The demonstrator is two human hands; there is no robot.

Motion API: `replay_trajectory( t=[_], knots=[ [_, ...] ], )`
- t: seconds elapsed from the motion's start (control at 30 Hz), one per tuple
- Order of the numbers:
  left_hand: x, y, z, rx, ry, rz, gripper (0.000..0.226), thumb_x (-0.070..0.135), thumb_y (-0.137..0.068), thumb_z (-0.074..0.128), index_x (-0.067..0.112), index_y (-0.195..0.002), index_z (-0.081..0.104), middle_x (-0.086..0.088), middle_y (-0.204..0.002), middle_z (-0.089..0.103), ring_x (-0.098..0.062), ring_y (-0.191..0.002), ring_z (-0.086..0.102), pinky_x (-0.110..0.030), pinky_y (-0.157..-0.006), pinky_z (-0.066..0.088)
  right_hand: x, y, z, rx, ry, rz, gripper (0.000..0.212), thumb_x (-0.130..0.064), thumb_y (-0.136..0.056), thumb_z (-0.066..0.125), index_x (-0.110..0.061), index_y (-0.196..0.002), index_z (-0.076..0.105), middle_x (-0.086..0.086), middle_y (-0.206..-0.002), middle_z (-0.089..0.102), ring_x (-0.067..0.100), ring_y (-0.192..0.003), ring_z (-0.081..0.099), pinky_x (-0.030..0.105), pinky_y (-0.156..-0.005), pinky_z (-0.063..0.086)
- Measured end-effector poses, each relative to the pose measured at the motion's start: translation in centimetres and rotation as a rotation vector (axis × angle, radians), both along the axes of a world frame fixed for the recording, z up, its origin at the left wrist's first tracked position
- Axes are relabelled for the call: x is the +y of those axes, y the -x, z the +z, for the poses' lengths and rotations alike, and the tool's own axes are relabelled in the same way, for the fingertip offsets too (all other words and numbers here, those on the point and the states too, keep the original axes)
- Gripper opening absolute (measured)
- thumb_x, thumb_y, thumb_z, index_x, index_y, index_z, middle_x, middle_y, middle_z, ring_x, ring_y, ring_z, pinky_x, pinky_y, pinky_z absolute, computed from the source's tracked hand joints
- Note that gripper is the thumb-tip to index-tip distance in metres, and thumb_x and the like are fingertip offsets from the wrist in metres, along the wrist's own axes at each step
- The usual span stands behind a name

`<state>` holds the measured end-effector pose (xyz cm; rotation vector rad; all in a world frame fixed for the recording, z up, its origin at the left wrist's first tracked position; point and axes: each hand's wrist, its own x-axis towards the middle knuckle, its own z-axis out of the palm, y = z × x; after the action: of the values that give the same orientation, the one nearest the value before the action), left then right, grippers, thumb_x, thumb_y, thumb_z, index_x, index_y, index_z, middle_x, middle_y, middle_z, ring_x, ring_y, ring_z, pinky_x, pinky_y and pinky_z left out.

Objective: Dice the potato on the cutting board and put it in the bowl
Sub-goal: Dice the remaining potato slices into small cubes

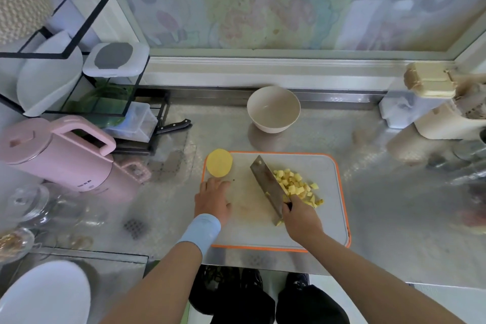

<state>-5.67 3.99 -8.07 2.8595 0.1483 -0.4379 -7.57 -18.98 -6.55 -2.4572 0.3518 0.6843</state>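
One bowl point(272, 127), one board point(324, 218), one cleaver point(265, 181), one potato half point(219, 162).

Head-worn wide-angle lens, facing forward and steeply down over the steel counter point(394, 205). Cutting board point(328, 218) just below frame centre, close range. Left hand point(213, 200) and right hand point(299, 218) reach in from 6 o'clock. Bowl point(273, 125) at 12 o'clock from the board, patterned window point(263, 2) beyond it. Pink kettle point(60, 155) at 9 o'clock. Shoes point(236, 289) at bottom edge: lens sits almost above the counter's front lip. Frame edges bow.
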Motion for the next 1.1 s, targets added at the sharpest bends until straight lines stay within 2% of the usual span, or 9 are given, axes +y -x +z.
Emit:
replay_trajectory(
  t=[0.13,0.3,0.4,0.47,0.67,0.77,0.83,0.93,1.1],
  knots=[
    [0.2,-0.3,0.1,0.015,-0.022,0.035,0.056,0.017,-0.084,0.056,0.034,-0.135,0.042,0.001,-0.142,0.031,-0.024,-0.128,0.026,-0.036,-0.096,0.040,-0.5,-0.8,0.5,-0.024,0.038,-0.026,0.020,-0.035,-0.103,0.039,-0.018,-0.095,0.044,0.003,-0.084,0.057,0.026,-0.077,0.056,0.032,-0.062,0.041],
    [0.2,-0.9,0.3,0.109,0.023,0.148,0.051,0.020,-0.083,0.058,0.035,-0.130,0.042,0.000,-0.141,0.031,-0.027,-0.126,0.028,-0.041,-0.093,0.043,-1.3,-0.2,1.4,-0.007,-0.091,-0.047,0.023,-0.031,-0.100,0.044,-0.020,-0.080,0.044,0.002,-0.077,0.056,0.021,-0.067,0.053,0.031,-0.054,0.038],
    [-0.6,-1.1,0.3,0.120,0.061,0.146,0.044,0.028,-0.079,0.060,0.035,-0.120,0.046,0.000,-0.132,0.037,-0.026,-0.124,0.030,-0.040,-0.091,0.044,-1.5,1.1,1.5,0.055,-0.149,0.020,0.026,-0.032,-0.098,0.047,-0.022,-0.074,0.042,0.002,-0.075,0.054,0.017,-0.063,0.048,0.030,-0.054,0.037],
    [-1.6,-1.0,0.4,0.139,0.076,0.111,0.048,0.034,-0.076,0.061,0.036,-0.122,0.045,0.001,-0.130,0.036,-0.025,-0.123,0.032,-0.039,-0.092,0.044,-1.4,2.1,1.2,0.098,-0.159,0.049,0.028,-0.033,-0.098,0.046,-0.023,-0.073,0.041,0.001,-0.075,0.052,0.016,-0.062,0.047,0.027,-0.053,0.036],
    [-4.3,-0.5,0.7,0.129,0.263,0.144,0.053,0.033,-0.077,0.058,0.034,-0.128,0.046,0.003,-0.126,0.036,-0.021,-0.123,0.032,-0.035,-0.093,0.042,-3.1,2.3,0.5,0.084,-0.110,0.044,0.027,-0.033,-0.099,0.044,-0.026,-0.073,0.039,0.001,-0.076,0.054,0.018,-0.065,0.051,0.030,-0.055,0.038],
    [-5.0,-0.3,0.9,0.130,0.411,0.156,0.056,0.030,-0.078,0.058,0.034,-0.132,0.047,0.004,-0.128,0.038,-0.017,-0.124,0.036,-0.032,-0.096,0.041,-4.5,0.9,0.6,0.028,-0.043,0.026,0.021,-0.034,-0.100,0.043,-0.022,-0.083,0.046,0.003,-0.079,0.057,0.021,-0.069,0.055,0.032,-0.055,0.040],
    [-5.1,-0.2,0.9,0.119,0.508,0.200,0.056,0.029,-0.079,0.058,0.032,-0.133,0.048,0.006,-0.129,0.044,-0.014,-0.117,0.046,-0.029,-0.093,0.043,-4.9,0.1,0.7,0.007,0.013,0.058,0.020,-0.035,-0.100,0.042,-0.018,-0.090,0.049,0.002,-0.080,0.056,0.022,-0.072,0.057,0.032,-0.057,0.043],
    [-4.5,-0.1,1.4,0.052,0.625,0.323,0.047,0.031,-0.085,0.058,0.030,-0.132,0.051,0.009,-0.123,0.057,-0.008,-0.105,0.056,-0.025,-0.088,0.047,-4.5,-0.5,0.8,-0.007,-0.012,0.077,0.020,-0.034,-0.099,0.043,-0.019,-0.088,0.050,0.001,-0.079,0.057,0.022,-0.073,0.057,0.033,-0.060,0.045],
    [-2.3,0.2,1.7,-0.049,0.551,0.440,0.042,0.022,-0.093,0.047,0.032,-0.135,0.050,0.000,-0.125,0.057,-0.021,-0.113,0.055,-0.030,-0.093,0.045,-2.7,-0.5,0.9,0.017,-0.094,0.098,0.020,-0.034,-0.099,0.044,-0.019,-0.087,0.050,0.001,-0.080,0.059,0.020,-0.072,0.058,0.033,-0.058,0.045]
  ],
)
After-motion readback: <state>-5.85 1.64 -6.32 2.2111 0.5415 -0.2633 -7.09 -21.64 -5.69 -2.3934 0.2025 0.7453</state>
